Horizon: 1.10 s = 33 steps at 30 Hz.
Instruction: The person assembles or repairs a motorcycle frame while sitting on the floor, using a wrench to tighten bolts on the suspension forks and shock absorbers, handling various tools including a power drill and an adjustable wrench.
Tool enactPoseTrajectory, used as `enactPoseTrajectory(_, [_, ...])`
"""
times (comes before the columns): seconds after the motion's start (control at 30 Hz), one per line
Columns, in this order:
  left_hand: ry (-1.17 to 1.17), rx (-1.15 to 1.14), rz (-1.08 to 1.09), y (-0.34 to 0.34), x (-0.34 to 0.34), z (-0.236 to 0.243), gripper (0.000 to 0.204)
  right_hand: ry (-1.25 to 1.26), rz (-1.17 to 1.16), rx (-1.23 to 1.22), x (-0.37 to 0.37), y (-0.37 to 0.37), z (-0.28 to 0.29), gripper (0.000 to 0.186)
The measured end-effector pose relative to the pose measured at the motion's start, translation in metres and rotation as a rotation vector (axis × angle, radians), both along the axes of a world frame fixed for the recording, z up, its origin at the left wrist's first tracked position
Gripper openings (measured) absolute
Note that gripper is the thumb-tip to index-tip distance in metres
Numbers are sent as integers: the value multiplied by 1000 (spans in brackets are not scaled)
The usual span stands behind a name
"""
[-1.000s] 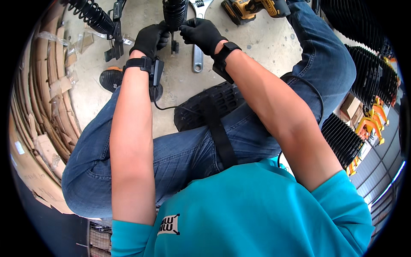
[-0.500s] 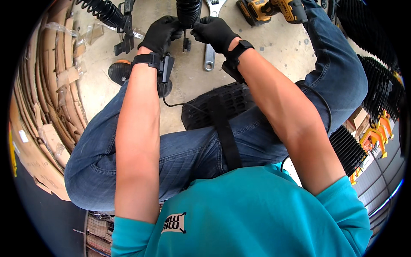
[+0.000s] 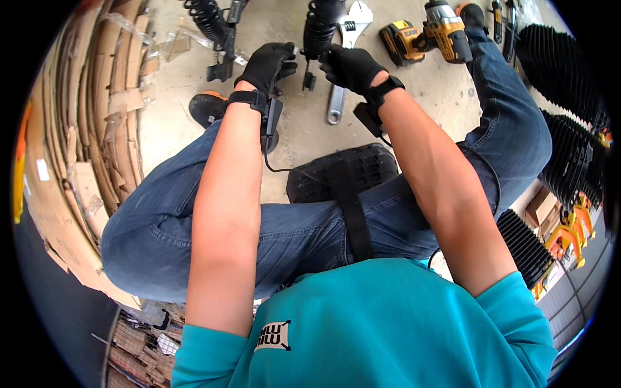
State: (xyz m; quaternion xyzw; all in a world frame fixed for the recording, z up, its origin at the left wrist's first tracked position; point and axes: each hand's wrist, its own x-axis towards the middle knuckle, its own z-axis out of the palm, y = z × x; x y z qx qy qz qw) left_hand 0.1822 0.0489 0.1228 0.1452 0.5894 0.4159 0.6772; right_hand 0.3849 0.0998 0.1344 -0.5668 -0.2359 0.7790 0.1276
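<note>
A black coil-spring shock absorber (image 3: pixel 318 40) stands at the top centre, with a narrow fitting at its lower end. My left hand (image 3: pixel 268 67), in a black glove, is just left of it with fingers curled together. A small pale bit shows at those fingertips, too small to name. On the other side, my gloved right hand (image 3: pixel 353 67) is closed, its fingertips against or very near the shock absorber's lower end. Whatever it pinches is hidden. An adjustable wrench (image 3: pixel 336 103) lies on the floor, partly under my right hand. Another coil-spring shock absorber (image 3: pixel 206 19) is at the upper left.
A yellow and black cordless impact wrench (image 3: pixel 446 32) lies at the upper right near my foot. Flattened cardboard (image 3: pixel 97 97) is stacked along the left. Black ribbed bellows (image 3: pixel 556 61) stand on the right, with orange clamps (image 3: pixel 572 233) below. A black perforated pad (image 3: pixel 310 181) is between my legs.
The view has shifted, so the scene sits lower and further right. My left hand has drawn slightly away from the shock absorber; my right hand stays close to its lower end.
</note>
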Motion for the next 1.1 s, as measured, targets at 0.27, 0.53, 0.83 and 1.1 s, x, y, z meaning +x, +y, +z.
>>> enactPoseTrajectory(0.27, [376, -11, -137, 11, -33, 88, 23, -383, 859, 678, 82, -21, -75, 13])
enactPoseTrajectory(0.53, [446, 318, -288, 11, -58, 199, 19, -677, 1225, 724, 58, -52, -85, 19])
enactPoseTrajectory(0.83, [706, 346, -516, 26, -84, 293, 16, -782, 1066, 306, 65, -86, -37, 30])
enactPoseTrajectory(1.1, [1554, 719, -854, 2, -88, 383, 20, -618, 1509, 172, 125, -134, -115, 28])
